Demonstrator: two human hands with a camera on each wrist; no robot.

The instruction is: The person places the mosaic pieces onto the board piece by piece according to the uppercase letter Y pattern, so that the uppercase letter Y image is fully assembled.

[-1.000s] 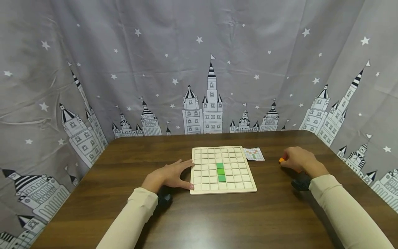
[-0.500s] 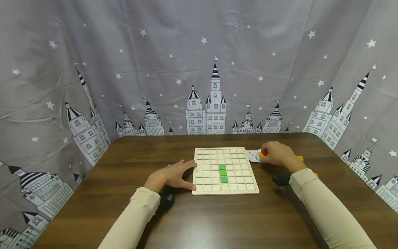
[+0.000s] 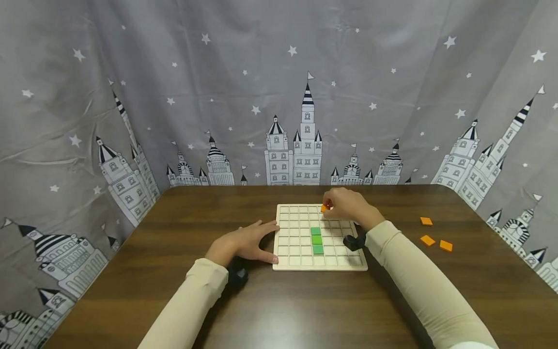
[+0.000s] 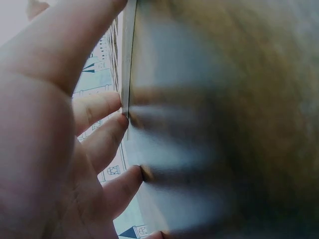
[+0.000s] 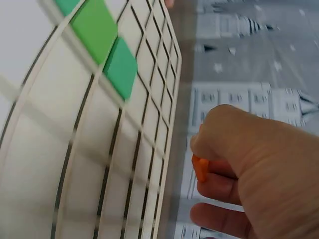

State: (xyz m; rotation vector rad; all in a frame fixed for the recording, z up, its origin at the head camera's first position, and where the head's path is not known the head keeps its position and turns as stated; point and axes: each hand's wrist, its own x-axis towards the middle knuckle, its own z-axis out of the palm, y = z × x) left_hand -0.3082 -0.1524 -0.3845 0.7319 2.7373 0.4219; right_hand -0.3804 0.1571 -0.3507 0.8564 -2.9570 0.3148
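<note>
A pale wooden grid board (image 3: 296, 264) lies on the table, with three green square tiles (image 3: 317, 240) in a column in its cells. My left hand (image 3: 244, 242) rests at the board's left edge, its thumb and fingertips touching the frame, fingers spread. Over the board's far side, my right hand (image 3: 348, 206) pinches an orange square tile (image 5: 201, 168) between thumb and fingers. In the right wrist view that tile shows beside the board's far rim, partly hidden by the fingers.
Three more orange tiles (image 3: 427, 240) lie on the table to the right. Behind the brown wooden table (image 3: 209, 208) hangs a grey curtain (image 3: 218, 97) printed with castles and stars. The pattern card seen before is hidden behind the right hand.
My right hand has picked up an orange tile from the right and carried it left past the pattern card to over the board's far side. The left hand stays at the board's edge.
</note>
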